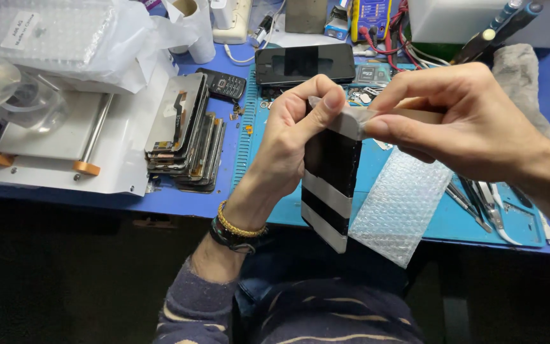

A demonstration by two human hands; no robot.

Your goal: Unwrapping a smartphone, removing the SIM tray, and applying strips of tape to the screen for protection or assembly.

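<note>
Glossy black flat panel (331, 185) with pale tape bands, gripped by left hand (288, 140); right hand (466, 111) pinches tape.

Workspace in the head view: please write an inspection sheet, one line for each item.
Surface: blue bench with a teal work mat.
Job's things: black phone screen panel crossed by pale tape strips, held upright; bubble wrap sheet beside it.
Clutter: stack of phone screens, small keypad phone, smartphone, tweezers and pliers, plastic bags.
Grippers: left hand grips the panel's top edge; right hand pinches tape at the top edge.
Cables: red leads and a white cable at the back.
Surroundings: white plate machine at the left; dark floor below.
</note>
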